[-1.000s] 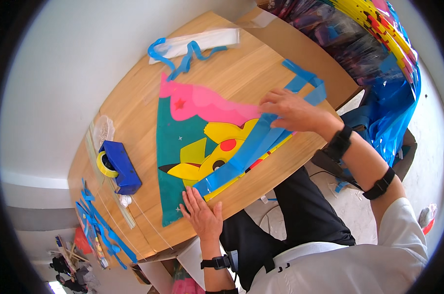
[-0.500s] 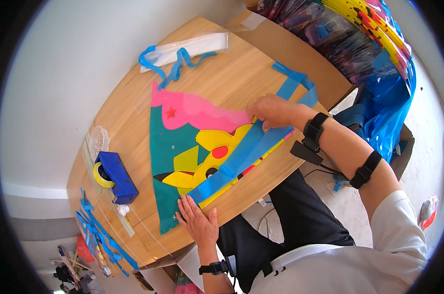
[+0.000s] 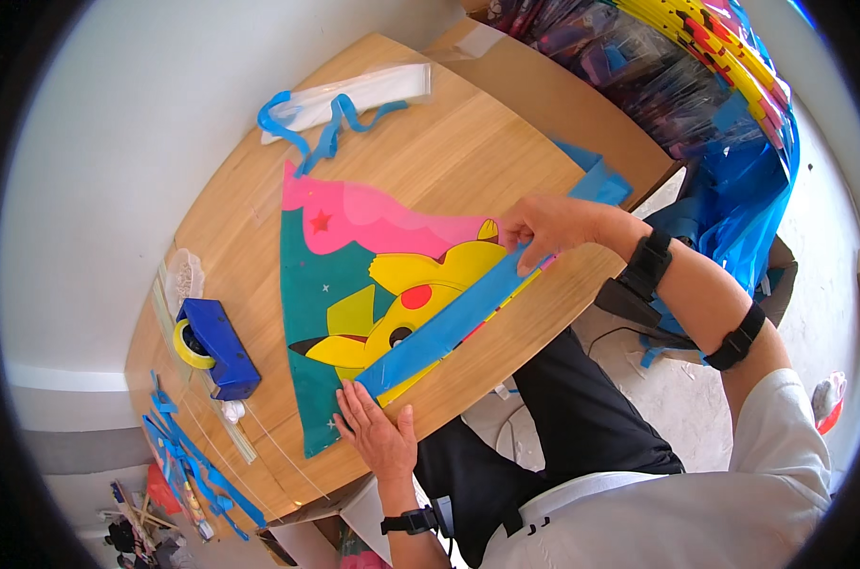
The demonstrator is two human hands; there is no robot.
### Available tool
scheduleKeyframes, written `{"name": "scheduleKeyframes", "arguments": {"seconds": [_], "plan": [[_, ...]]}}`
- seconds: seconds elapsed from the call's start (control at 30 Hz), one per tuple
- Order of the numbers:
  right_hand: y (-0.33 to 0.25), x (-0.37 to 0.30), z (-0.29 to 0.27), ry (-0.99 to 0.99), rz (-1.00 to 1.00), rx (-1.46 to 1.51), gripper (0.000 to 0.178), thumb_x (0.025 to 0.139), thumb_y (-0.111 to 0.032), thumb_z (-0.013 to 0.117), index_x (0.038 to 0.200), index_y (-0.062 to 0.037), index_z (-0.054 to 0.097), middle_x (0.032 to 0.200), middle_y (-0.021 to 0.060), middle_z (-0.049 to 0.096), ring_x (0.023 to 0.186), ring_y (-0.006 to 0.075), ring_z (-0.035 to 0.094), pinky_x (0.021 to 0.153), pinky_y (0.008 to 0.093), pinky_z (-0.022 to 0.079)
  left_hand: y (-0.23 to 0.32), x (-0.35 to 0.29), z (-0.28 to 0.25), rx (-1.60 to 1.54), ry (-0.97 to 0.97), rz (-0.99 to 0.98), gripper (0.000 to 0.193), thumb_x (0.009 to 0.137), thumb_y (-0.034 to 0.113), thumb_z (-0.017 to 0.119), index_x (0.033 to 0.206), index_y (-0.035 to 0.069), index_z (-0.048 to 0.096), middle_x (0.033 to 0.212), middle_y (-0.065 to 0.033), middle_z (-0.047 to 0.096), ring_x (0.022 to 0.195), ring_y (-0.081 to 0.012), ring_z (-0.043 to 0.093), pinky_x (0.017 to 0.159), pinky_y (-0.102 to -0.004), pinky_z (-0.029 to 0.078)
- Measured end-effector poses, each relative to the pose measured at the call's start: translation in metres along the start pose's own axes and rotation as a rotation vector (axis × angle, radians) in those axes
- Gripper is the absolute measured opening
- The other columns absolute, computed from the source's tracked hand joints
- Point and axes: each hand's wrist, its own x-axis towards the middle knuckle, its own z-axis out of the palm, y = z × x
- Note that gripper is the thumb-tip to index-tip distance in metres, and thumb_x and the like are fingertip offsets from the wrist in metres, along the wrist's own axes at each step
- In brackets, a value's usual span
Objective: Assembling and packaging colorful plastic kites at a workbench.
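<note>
1 blue strip (image 3: 449,329) over star-printed sheet (image 3: 387,296)

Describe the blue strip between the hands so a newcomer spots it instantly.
On the wooden table lies a green, pink and yellow sheet. The blue strip slants across the sheet's yellow figure, between left hand and right hand. Unlike the curled ribbon farther off, it is broad and straight.

blue strip (image 3: 447,324) now straighter, right hand (image 3: 555,224) farther along it
</note>
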Motion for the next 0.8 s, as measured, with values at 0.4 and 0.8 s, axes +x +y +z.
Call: {"name": "scheduleKeyframes", "arguments": {"seconds": [0.4, 0.8], "plan": [[0.028, -0.015, 0.03, 0.426, -0.273, -0.557, 0.029, 0.065, -0.008, 0.079, 0.091, -0.0039, 0.066, 0.081, 0.0121, 0.065, 0.086, 0.0333, 0.061, 0.076, 0.0435, 0.047, -0.001, 0.0, 0.001, -0.002, 0.014, 0.004, 0.081, 0.093, 0.051, 0.052, 0.15, 0.0, 0.025, 0.158, -0.0177, 0.024, 0.147, -0.0365, 0.02, 0.116, -0.0575, 0.013], [0.042, -0.01, 0.022, 0.415, -0.193, -0.547, 0.021, 0.063, -0.008, 0.078, 0.074, -0.0083, 0.06, 0.078, 0.0088, 0.061, 0.087, 0.031, 0.057, 0.079, 0.0427, 0.043, 0.002, 0.0, -0.002, -0.023, 0.01, -0.005, 0.077, 0.093, 0.043, 0.053, 0.151, 0.001, 0.025, 0.158, -0.0175, 0.025, 0.147, -0.0355, 0.019, 0.117, -0.057, 0.012]]}}
